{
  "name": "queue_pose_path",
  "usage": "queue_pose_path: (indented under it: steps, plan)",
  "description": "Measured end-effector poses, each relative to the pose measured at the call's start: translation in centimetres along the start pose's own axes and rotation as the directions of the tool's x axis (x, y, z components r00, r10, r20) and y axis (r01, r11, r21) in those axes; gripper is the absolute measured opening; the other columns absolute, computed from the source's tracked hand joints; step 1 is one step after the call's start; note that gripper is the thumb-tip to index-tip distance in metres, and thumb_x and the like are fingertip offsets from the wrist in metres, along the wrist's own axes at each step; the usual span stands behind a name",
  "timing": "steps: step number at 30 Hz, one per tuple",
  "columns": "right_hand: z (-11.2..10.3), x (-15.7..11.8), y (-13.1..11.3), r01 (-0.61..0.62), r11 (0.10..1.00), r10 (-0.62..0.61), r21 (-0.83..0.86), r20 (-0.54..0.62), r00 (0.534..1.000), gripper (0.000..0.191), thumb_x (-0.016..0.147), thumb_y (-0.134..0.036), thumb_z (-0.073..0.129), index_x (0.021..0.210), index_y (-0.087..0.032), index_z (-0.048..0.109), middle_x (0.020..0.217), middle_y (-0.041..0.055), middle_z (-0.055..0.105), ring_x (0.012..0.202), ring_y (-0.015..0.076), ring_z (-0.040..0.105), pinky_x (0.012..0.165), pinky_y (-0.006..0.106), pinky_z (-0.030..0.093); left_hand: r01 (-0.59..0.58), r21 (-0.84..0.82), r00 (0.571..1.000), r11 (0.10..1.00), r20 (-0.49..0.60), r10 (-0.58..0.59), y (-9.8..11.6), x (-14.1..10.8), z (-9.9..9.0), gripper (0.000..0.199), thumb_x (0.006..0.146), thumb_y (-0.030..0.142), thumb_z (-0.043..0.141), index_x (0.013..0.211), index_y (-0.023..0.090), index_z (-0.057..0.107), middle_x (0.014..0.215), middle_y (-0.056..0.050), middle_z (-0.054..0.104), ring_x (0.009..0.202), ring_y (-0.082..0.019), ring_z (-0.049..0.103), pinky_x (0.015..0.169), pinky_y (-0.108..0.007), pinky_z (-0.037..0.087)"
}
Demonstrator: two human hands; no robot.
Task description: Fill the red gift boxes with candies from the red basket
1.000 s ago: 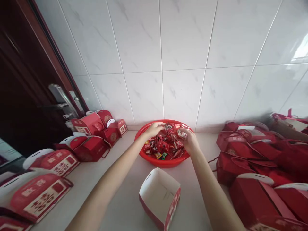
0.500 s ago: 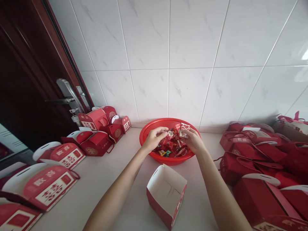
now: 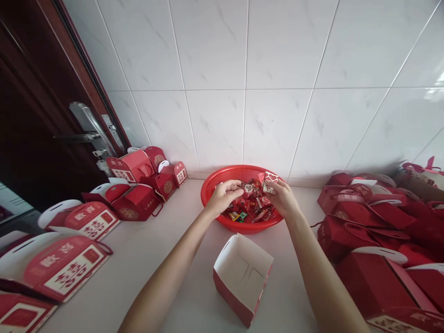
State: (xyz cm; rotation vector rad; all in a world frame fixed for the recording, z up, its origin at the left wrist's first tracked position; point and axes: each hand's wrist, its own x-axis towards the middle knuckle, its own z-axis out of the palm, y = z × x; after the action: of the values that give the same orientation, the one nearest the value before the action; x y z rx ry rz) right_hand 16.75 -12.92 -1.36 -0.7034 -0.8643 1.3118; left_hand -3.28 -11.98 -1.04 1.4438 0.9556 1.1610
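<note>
Over the red plastic basket, my right hand pinches a small red-and-white packet between thumb and fingers. My left hand is over the basket's left side, its fingers and thumb drawn together. Right at its fingertips is a wrapped candy with a white label; whether the fingers grip it I cannot tell. Wrapped candies, mostly red, lie in the basket below both hands. Between my forearms an open red carton with a pale inside stands on the table.
Several red gift boxes with handle tops line the left side. More red boxes crowd the right side. A white tiled wall rises behind the basket. At the left is a dark door with a metal handle.
My right hand has shifted slightly right and up with the packet. My left hand stays nearly in place over the basket. The camera view has tilted a little.
</note>
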Motion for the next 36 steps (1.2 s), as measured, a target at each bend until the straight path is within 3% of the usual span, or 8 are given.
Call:
queue_pose_path:
  steps: [7,13,17,20,23,27,32,36]
  plan:
    - [0.2,-0.2,-0.3,0.000,1.000,-0.001,0.025,0.010,1.000,0.024,0.057,-0.030,0.090,0.072,-0.021,0.073,0.076,0.0005,0.074,0.069,0.0160,0.066,0.065,0.027,0.055,0.092,-0.030,0.995,0.995,0.052,-0.090,-0.1,-0.3,0.1,0.035,0.071,0.023,0.084,0.103,0.012,0.073,0.090,-0.008,0.075,0.074,-0.019,0.074,0.083,-0.043,0.064]
    - [0.3,-0.7,-0.7,-0.021,0.999,0.021,0.026,0.031,0.999,0.023,0.057,-0.031,0.089,0.073,-0.021,0.074,0.074,0.0002,0.073,0.068,0.0158,0.064,0.064,0.027,0.054,-0.010,0.042,1.000,0.999,0.029,0.008,0.9,-0.5,-0.1,0.040,0.066,0.035,0.085,0.100,0.015,0.075,0.097,-0.008,0.077,0.082,-0.021,0.072,0.082,-0.039,0.061]
    - [0.2,-0.6,-0.8,-0.025,0.999,0.025,0.029,0.020,0.999,0.020,0.059,-0.029,0.086,0.071,-0.022,0.072,0.072,-0.0015,0.071,0.067,0.0153,0.062,0.062,0.027,0.052,-0.093,0.152,0.996,0.984,0.030,0.090,3.4,-1.5,-1.2,0.035,0.069,0.036,0.082,0.098,0.017,0.076,0.101,-0.007,0.077,0.090,-0.023,0.070,0.085,-0.036,0.058]
    - [0.0,-0.3,-0.6,-0.019,0.999,0.019,0.041,0.002,1.000,0.018,0.060,-0.028,0.084,0.070,-0.023,0.069,0.073,-0.0028,0.070,0.068,0.0147,0.062,0.065,0.027,0.052,-0.231,0.377,0.970,0.897,0.155,0.185,6.3,-3.6,-2.0,0.030,0.078,0.035,0.073,0.102,0.017,0.076,0.101,-0.006,0.077,0.085,-0.022,0.071,0.081,-0.034,0.057]
    - [-0.1,-0.2,-0.5,-0.024,0.999,0.024,0.035,-0.006,1.000,0.018,0.061,-0.026,0.082,0.071,-0.023,0.068,0.074,-0.0029,0.070,0.070,0.0152,0.063,0.066,0.028,0.052,-0.368,0.467,0.913,0.804,0.343,0.219,9.3,-6.4,-2.3,0.022,0.085,0.030,0.067,0.102,0.023,0.078,0.101,-0.004,0.077,0.092,-0.021,0.071,0.082,-0.029,0.054]
    - [0.0,-0.2,-0.6,-0.030,0.999,0.031,0.013,-0.011,0.999,0.017,0.061,-0.025,0.081,0.072,-0.023,0.068,0.074,-0.0020,0.070,0.070,0.0162,0.062,0.066,0.030,0.053,-0.462,0.579,0.815,0.672,0.576,0.065,11.0,-9.5,-1.3,0.023,0.084,0.017,0.063,0.098,0.027,0.080,0.092,0.000,0.078,0.083,-0.018,0.071,0.076,-0.026,0.051]
    - [0.1,-0.3,-0.6,-0.022,1.000,0.022,-0.018,-0.016,1.000,0.017,0.061,-0.025,0.081,0.071,-0.022,0.068,0.074,-0.0016,0.070,0.069,0.0156,0.061,0.063,0.028,0.052,-0.493,0.723,0.767,0.483,0.624,-0.151,10.0,-11.2,1.3,0.029,0.081,0.008,0.055,0.070,0.025,0.074,0.065,-0.001,0.071,0.063,-0.019,0.066,0.065,-0.028,0.041]
    - [0.0,-0.3,-0.5,-0.015,0.999,0.015,-0.039,-0.013,1.000,0.018,0.061,-0.026,0.082,0.071,-0.022,0.067,0.073,-0.0020,0.069,0.068,0.0155,0.062,0.061,0.027,0.051,-0.501,0.744,0.746,0.442,0.630,-0.214,8.6,-11.4,2.7,0.029,0.076,0.004,0.054,0.056,0.022,0.064,0.050,-0.002,0.060,0.050,-0.019,0.055,0.059,-0.031,0.035]
